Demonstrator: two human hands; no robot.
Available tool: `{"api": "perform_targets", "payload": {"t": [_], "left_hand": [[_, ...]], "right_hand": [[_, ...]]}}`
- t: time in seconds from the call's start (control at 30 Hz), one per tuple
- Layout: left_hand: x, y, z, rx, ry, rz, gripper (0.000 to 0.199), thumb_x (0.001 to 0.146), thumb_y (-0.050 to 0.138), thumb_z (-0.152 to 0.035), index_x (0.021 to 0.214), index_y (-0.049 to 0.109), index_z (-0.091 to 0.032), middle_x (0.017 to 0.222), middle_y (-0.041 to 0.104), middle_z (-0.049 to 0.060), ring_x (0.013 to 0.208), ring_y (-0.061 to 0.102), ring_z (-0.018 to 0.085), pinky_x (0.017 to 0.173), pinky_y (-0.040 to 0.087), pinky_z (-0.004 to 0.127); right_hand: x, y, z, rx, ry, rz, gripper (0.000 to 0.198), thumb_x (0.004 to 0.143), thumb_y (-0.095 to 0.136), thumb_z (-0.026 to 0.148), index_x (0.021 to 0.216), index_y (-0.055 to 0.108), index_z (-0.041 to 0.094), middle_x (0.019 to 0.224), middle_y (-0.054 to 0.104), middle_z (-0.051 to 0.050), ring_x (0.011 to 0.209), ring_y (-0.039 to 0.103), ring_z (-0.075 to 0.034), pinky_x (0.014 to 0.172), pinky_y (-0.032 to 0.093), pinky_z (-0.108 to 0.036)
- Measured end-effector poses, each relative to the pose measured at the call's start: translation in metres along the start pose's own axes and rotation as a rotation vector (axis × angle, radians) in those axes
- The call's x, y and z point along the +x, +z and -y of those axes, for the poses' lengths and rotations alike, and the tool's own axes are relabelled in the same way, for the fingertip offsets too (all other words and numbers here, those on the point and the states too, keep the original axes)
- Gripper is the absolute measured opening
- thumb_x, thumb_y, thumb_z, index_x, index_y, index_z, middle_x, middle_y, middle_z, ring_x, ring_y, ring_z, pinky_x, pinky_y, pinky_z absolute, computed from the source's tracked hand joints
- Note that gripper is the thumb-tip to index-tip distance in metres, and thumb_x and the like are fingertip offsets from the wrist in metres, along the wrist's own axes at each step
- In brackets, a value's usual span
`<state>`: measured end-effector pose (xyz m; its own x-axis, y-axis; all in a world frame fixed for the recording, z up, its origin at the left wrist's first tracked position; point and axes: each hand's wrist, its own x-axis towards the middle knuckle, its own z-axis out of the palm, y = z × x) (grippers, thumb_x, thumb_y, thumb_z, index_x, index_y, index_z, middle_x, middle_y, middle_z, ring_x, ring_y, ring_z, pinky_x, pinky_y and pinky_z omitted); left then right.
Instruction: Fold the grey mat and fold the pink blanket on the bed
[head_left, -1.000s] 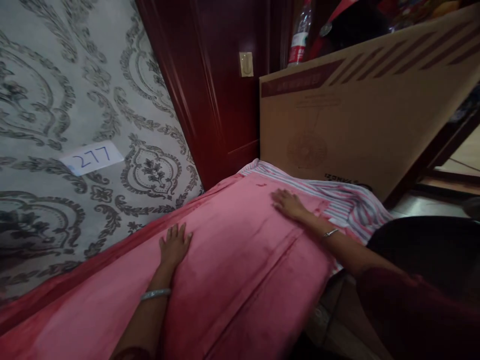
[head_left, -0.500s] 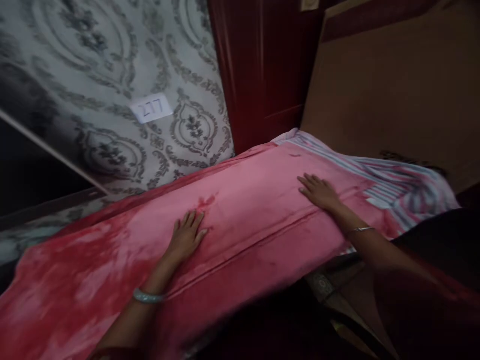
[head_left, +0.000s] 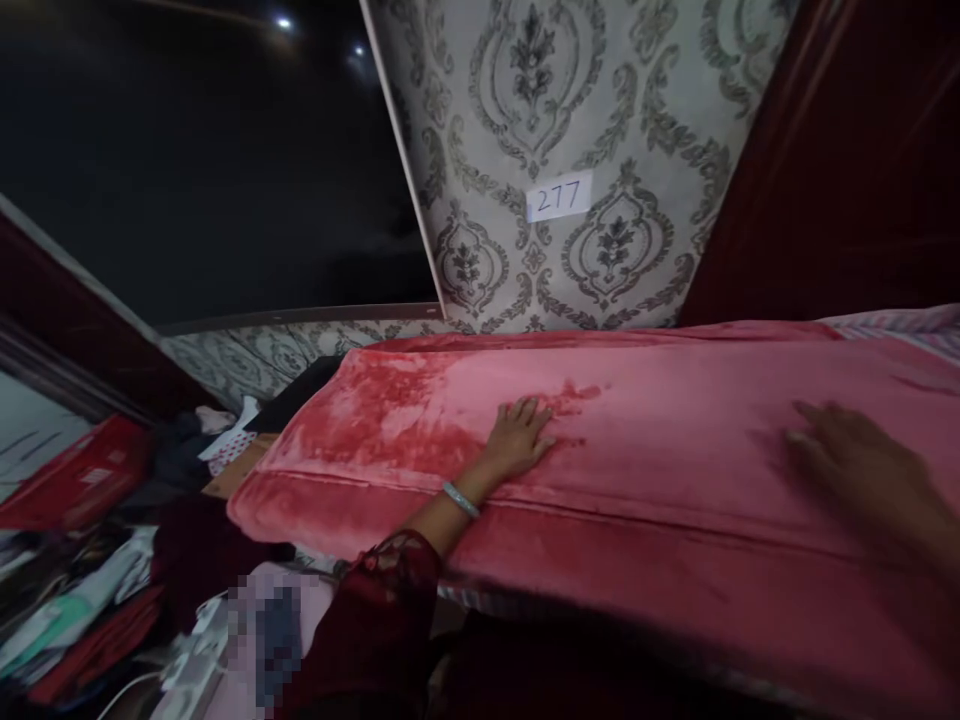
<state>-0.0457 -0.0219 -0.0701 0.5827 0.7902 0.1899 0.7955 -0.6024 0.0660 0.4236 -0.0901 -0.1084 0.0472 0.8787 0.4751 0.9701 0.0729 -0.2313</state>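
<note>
A pink plush blanket (head_left: 660, 430) lies spread lengthwise before me, with a long crease running along its near side. Darker red patches mark its pile at the left and near my fingers. My left hand (head_left: 519, 437) rests flat on the blanket, fingers spread, a pale bangle (head_left: 460, 499) on the wrist. Over the right part of the blanket is my right hand (head_left: 862, 460), smeared by motion; its fingers look stretched out and hold nothing I can see. Whether it touches the cloth I cannot tell.
Behind the blanket stands a patterned wall with a paper label (head_left: 559, 196) reading 277. A large black screen (head_left: 225, 160) hangs at the upper left. A red bag or box (head_left: 82, 475) and piled clothes (head_left: 82, 610) lie at the lower left. Striped cloth (head_left: 911, 322) shows at far right.
My view has swung left, bringing the screen and clothes pile into sight. My left hand stays by the same red patch, while my right hand has moved and is blurred.
</note>
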Motion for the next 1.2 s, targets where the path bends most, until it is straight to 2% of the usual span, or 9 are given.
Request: {"api": "perform_targets", "payload": {"t": [0.1, 0.17, 0.23, 0.3, 0.4, 0.5, 0.8, 1.0, 1.2], "left_hand": [[-0.001, -0.006, -0.003, -0.055, 0.013, 0.021, 0.061, 0.103, 0.037, -0.053, 0.157, 0.038, -0.024, 0.164, 0.036, 0.013, 0.153, 0.03, 0.028, 0.123, 0.024, 0.057], [-0.001, -0.014, -0.003, -0.083, -0.019, 0.034, 0.062, 0.103, 0.034, -0.052, 0.158, 0.035, -0.023, 0.165, 0.035, 0.012, 0.154, 0.028, 0.025, 0.125, 0.022, 0.054], [-0.005, -0.024, 0.004, -0.073, -0.12, 0.021, 0.062, 0.104, 0.033, -0.051, 0.158, 0.034, -0.02, 0.165, 0.034, 0.013, 0.155, 0.025, 0.025, 0.126, 0.019, 0.054], [-0.01, -0.031, 0.017, -0.027, -0.272, 0.013, 0.063, 0.103, 0.034, -0.049, 0.157, 0.036, -0.016, 0.165, 0.033, 0.017, 0.155, 0.024, 0.029, 0.125, 0.018, 0.057], [-0.02, -0.033, 0.038, 0.032, -0.392, 0.083, 0.065, 0.102, 0.036, -0.05, 0.155, 0.04, -0.013, 0.164, 0.032, 0.02, 0.155, 0.025, 0.032, 0.124, 0.02, 0.059], [-0.027, -0.026, 0.047, 0.066, -0.358, 0.096, 0.064, 0.102, 0.034, -0.053, 0.157, 0.04, -0.019, 0.165, 0.033, 0.017, 0.154, 0.026, 0.034, 0.123, 0.021, 0.06], [-0.034, -0.023, 0.054, -0.022, -0.274, 0.031, 0.052, 0.105, 0.031, -0.042, 0.152, 0.047, -0.024, 0.161, 0.042, 0.01, 0.151, 0.033, 0.027, 0.124, 0.023, 0.054], [-0.04, -0.03, 0.046, -0.005, -0.271, 0.046, 0.058, 0.104, 0.035, -0.047, 0.155, 0.043, -0.02, 0.163, 0.039, 0.013, 0.152, 0.031, 0.03, 0.125, 0.02, 0.058], [-0.072, -0.053, 0.09, 0.008, -0.515, 0.079, 0.067, 0.102, 0.033, -0.056, 0.158, 0.036, -0.02, 0.166, 0.031, 0.015, 0.156, 0.022, 0.031, 0.125, 0.014, 0.062]], "right_hand": [[0.033, 0.019, 0.106, -0.003, -0.066, 0.13, 0.07, 0.098, 0.023, 0.059, 0.148, 0.051, 0.018, 0.153, 0.047, -0.019, 0.142, 0.042, -0.041, 0.107, 0.044, -0.06], [0.048, 0.033, 0.165, -0.029, -0.137, 0.208, 0.062, 0.1, 0.026, 0.053, 0.149, 0.051, 0.024, 0.16, 0.04, -0.013, 0.145, 0.038, -0.037, 0.109, 0.042, -0.059], [0.056, 0.047, 0.203, -0.043, -0.197, 0.259, 0.059, 0.101, 0.027, 0.049, 0.153, 0.046, 0.028, 0.163, 0.035, -0.01, 0.148, 0.034, -0.034, 0.111, 0.04, -0.059], [0.057, 0.06, 0.22, -0.061, -0.211, 0.296, 0.058, 0.102, 0.028, 0.046, 0.155, 0.043, 0.029, 0.164, 0.034, -0.01, 0.149, 0.033, -0.032, 0.112, 0.038, -0.059], [0.051, 0.075, 0.22, -0.093, -0.194, 0.29, 0.058, 0.103, 0.025, 0.046, 0.153, 0.046, 0.027, 0.162, 0.037, -0.01, 0.148, 0.034, -0.031, 0.116, 0.032, -0.059], [0.044, 0.084, 0.213, -0.096, -0.206, 0.243, 0.059, 0.103, 0.022, 0.047, 0.152, 0.048, 0.027, 0.16, 0.04, -0.009, 0.147, 0.036, -0.031, 0.116, 0.031, -0.06], [0.043, 0.079, 0.214, -0.113, -0.199, 0.241, 0.06, 0.104, 0.021, 0.047, 0.153, 0.048, 0.026, 0.161, 0.04, -0.009, 0.147, 0.036, -0.03, 0.116, 0.032, -0.057], [0.04, 0.078, 0.21, -0.123, -0.211, 0.221, 0.06, 0.103, 0.021, 0.048, 0.151, 0.049, 0.025, 0.159, 0.043, -0.009, 0.145, 0.039, -0.029, 0.115, 0.035, -0.055], [0.038, 0.088, 0.201, -0.087, -0.256, 0.16, 0.063, 0.101, 0.02, 0.05, 0.149, 0.052, 0.024, 0.157, 0.046, -0.011, 0.143, 0.042, -0.032, 0.112, 0.038, -0.058]]}}
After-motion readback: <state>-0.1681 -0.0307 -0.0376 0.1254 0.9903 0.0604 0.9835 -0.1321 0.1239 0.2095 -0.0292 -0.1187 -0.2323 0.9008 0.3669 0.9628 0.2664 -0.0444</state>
